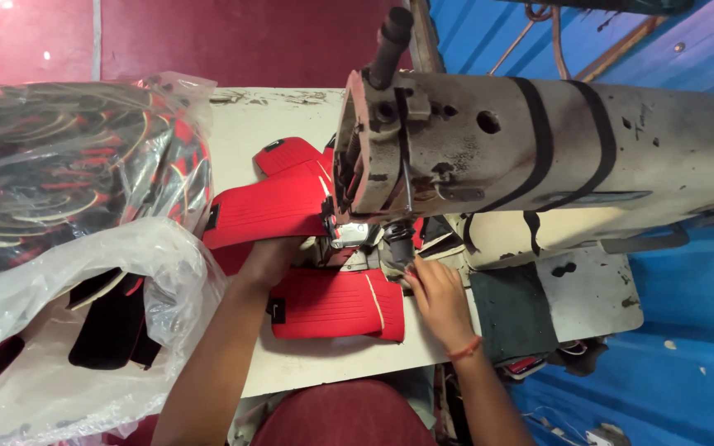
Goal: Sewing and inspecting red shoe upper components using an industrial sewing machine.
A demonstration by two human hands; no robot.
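Grey metal, the one sewing machine [539, 157] spanned the white table [307, 363]. Two clear plastic bags [59, 272] of black-and-red pieces lay at the left. Three red ribbed panels [332, 304] lay near the needle. Left hand [268, 258] pressed mostly flat between panels, gripping nothing visible. Right hand [438, 299], fingers curled and half open, pinched the nearest panel's edge beside the presser foot.
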